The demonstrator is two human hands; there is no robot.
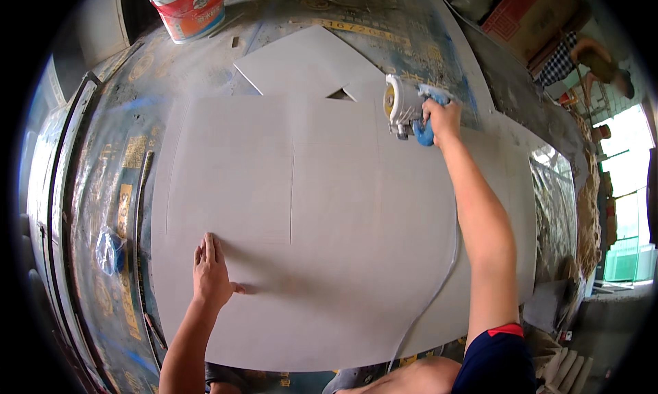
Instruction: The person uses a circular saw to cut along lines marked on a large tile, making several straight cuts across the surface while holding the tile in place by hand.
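Note:
A large grey slab (pixel 336 209), seemingly a tile, lies flat in front of me. Two thin straight lines run along it, one near its left edge and one near the middle. My left hand (pixel 214 277) rests on its left part, fingers stretched out and thumb apart. At the slab's far right, my right hand (pixel 443 120) is wrapped round the blue handle of a handheld circular saw (pixel 404 106) with a white guard. A pale cord (pixel 447 277) runs back across the slab toward me. Beyond the far edge lies a smaller angled grey piece (pixel 308 61).
A red and white bucket (pixel 186 15) stands at the far left. Along the left side lie a long dark rod (pixel 141 216) and a crumpled clear-blue plastic bag (pixel 110 250). Plastic-wrapped material (pixel 554 188) borders the right side. Another person (pixel 600 61) is at the upper right, near a cardboard box (pixel 531 17).

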